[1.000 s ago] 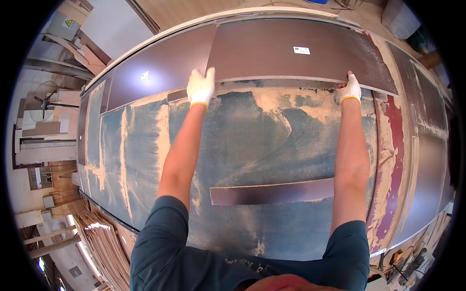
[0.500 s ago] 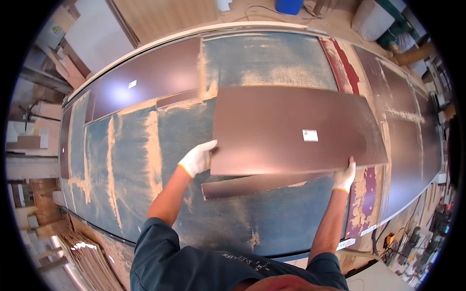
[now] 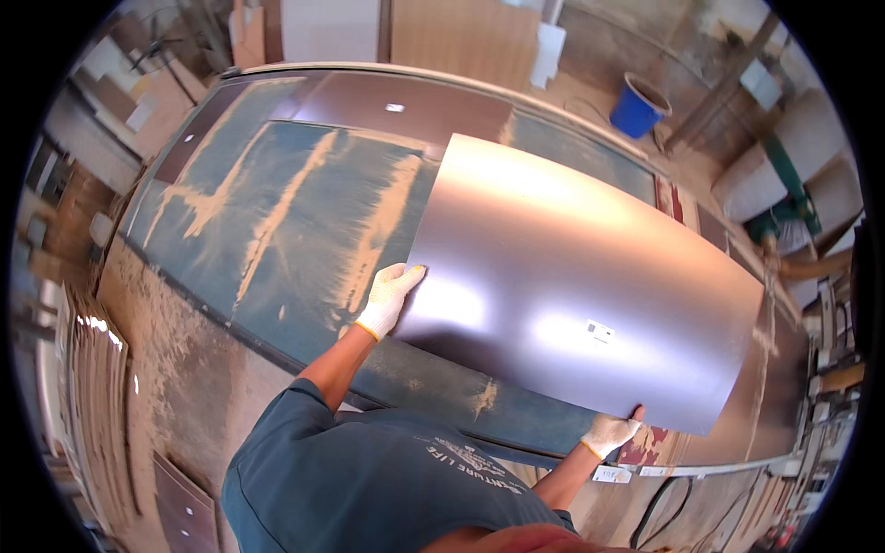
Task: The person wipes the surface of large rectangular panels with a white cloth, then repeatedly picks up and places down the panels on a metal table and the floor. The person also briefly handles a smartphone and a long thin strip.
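A large brown rectangular panel (image 3: 572,276) with a small white label is held up over the work table. My left hand (image 3: 389,297), in a white glove, grips its left edge, thumb on the upper face. At the near edge, toward the right, my gloved right hand (image 3: 616,433) is closed on the panel, and bare fingertips show past the glove. The fingers beneath the panel are hidden. Under it lies the blue-green table top (image 3: 304,249), streaked with sawdust.
Another brown panel (image 3: 355,103) with a label lies along the table's far edge. A blue bucket (image 3: 638,106) stands on the floor beyond. Thin boards (image 3: 97,396) are stacked upright at the left. A brown panel (image 3: 184,507) leans at lower left. More brown sheet covers the table's right end.
The panel has come nearer to me and tilted, its right end now closer to the front edge. Both hands have kept hold of it. My view has turned.
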A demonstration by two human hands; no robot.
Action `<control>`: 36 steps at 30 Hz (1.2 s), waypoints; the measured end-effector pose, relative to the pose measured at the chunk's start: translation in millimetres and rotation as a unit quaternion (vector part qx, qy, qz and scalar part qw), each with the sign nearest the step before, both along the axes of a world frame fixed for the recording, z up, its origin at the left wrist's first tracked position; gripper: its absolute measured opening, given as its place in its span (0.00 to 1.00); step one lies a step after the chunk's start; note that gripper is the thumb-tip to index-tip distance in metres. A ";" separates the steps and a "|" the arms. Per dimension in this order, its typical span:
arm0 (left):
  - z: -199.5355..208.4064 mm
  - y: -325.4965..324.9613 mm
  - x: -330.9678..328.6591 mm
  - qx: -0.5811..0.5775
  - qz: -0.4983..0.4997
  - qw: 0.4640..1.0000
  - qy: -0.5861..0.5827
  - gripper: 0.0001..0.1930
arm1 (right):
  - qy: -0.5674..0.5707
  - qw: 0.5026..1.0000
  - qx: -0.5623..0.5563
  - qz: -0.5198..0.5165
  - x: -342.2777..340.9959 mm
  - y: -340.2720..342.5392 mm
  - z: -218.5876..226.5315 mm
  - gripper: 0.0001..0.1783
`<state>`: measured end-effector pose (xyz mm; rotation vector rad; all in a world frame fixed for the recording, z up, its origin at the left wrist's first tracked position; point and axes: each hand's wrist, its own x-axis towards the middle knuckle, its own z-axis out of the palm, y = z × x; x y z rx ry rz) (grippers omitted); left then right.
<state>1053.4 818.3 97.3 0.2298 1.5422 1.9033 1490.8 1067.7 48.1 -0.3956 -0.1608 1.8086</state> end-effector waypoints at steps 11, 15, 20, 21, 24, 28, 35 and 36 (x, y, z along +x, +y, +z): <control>112.8 -315.0 27.3 0.185 0.087 0.929 0.308 0.24 | -0.113 0.994 0.003 0.011 -124.4 -181.3 80.0 0.37; 126.2 -434.4 113.4 0.163 0.249 0.924 0.242 0.18 | -0.197 0.979 -0.002 0.052 -145.5 -273.5 91.2 0.36; 178.9 -546.3 247.7 0.115 0.414 0.872 0.234 0.16 | -0.199 0.959 -0.023 0.202 -126.6 -328.9 151.7 0.33; 184.2 -572.5 259.4 0.110 0.442 0.855 0.248 0.17 | -0.188 0.955 -0.024 0.230 -135.4 -358.9 160.9 0.34; 201.4 -636.1 315.8 0.049 0.545 0.800 0.245 0.18 | -0.193 0.927 -0.016 0.322 -165.2 -424.9 182.4 0.33; 223.6 -675.2 448.2 -0.061 0.647 0.727 0.220 0.19 | -0.238 0.869 0.034 0.433 -139.4 -490.0 246.0 0.30; 244.9 -807.4 564.8 -0.033 0.744 0.572 0.345 0.24 | -0.257 0.720 0.095 0.638 -205.7 -718.4 217.3 0.27; 253.4 -829.0 584.7 -0.042 0.749 0.562 0.348 0.27 | -0.258 0.697 0.102 0.661 -211.5 -754.7 211.1 0.27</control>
